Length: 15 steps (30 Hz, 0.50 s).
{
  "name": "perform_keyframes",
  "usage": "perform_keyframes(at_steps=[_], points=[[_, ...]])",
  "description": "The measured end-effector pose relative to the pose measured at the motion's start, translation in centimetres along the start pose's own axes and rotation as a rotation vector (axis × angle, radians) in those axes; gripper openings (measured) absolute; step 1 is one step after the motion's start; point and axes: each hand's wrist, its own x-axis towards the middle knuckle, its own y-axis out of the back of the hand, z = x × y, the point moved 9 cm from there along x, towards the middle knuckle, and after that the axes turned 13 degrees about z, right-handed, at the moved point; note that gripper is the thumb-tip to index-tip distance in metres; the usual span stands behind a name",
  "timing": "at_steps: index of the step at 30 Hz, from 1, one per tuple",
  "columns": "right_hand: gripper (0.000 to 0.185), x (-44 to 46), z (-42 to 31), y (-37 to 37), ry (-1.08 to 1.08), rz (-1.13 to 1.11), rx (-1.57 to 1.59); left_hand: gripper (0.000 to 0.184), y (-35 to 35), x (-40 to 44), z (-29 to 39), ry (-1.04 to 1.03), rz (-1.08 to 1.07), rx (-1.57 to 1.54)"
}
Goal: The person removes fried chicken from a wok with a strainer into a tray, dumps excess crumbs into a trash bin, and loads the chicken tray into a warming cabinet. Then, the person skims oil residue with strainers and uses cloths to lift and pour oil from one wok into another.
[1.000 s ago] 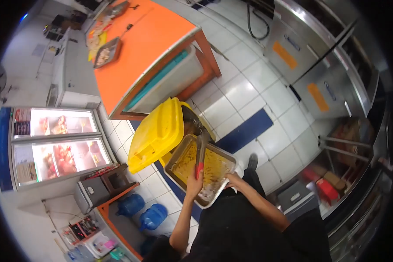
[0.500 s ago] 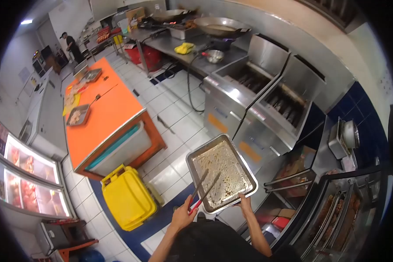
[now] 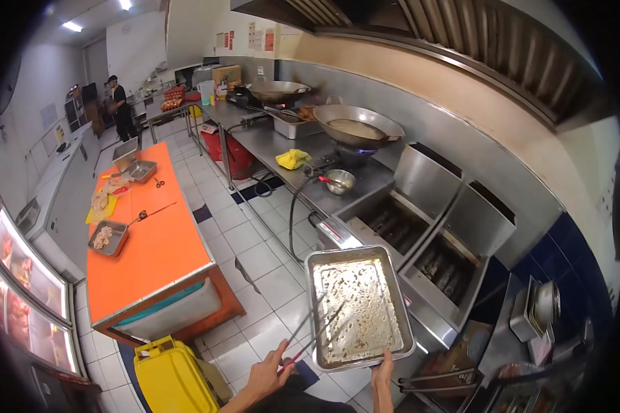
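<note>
A shallow metal tray (image 3: 358, 310), its bottom greasy with brown bits, is held out in front of me. My right hand (image 3: 381, 372) grips its near rim close to the right corner, thumb on top. In my left hand (image 3: 269, 375) is a pair of tongs (image 3: 314, 335) with red handles. The tongs' arms are apart and reach over the left part of the tray, with nothing between their tips. Whether the tips touch the tray I cannot tell.
An orange table (image 3: 158, 241) with small metal pans stands left, and a yellow lidded bin (image 3: 172, 378) below it. Two fryers (image 3: 427, 255) are at the right. Beyond, a wok (image 3: 358, 127) sits over a blue flame. A person (image 3: 120, 107) stands far back.
My view has tilted up and moved forward, showing more of the stove and hood. The tray and tongs are still in my hands, now nearer the fryers.
</note>
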Motion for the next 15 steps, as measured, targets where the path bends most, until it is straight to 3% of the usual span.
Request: perform_keyframes(at_steps=[2,5,8,9,10,12,13,14,15], points=[[0.053,1.9,-0.3,-3.3,-0.007,-0.036,-0.006,0.066,-1.0,3.7,-1.3,-0.043,-0.040,0.088],[0.064,5.2,-1.5,-7.3,0.093,-0.017,-0.078,0.065,-1.8,8.7,-2.4,-0.030,0.062,-0.016],[0.064,7.1,-0.2,-14.0,-0.002,-0.075,-0.122,0.064,-2.4,14.3,-4.6,-0.072,0.135,-0.091],[0.064,7.2,-0.7,-17.1,0.069,-0.060,-0.191,0.064,-1.9,16.6,-5.2,0.123,-0.024,-0.036],[0.064,7.8,-0.5,-20.1,0.068,-0.078,-0.181,0.064,-2.0,18.8,-6.2,0.118,-0.008,-0.025],[0.062,9.5,0.3,-25.9,0.050,-0.093,-0.209,0.064,-1.5,22.5,-9.6,0.135,0.249,-0.200],[0.060,10.3,0.6,-29.1,0.064,-0.103,-0.171,0.060,-1.6,24.5,-11.9,0.020,0.368,-0.158],[0.060,11.8,1.5,-31.8,0.057,-0.116,-0.163,0.060,-1.4,27.1,-12.5,0.015,0.377,-0.145],[0.058,13.2,3.4,-34.6,-0.012,-0.172,-0.172,0.058,-1.2,29.2,-14.7,0.199,0.383,-0.356]])
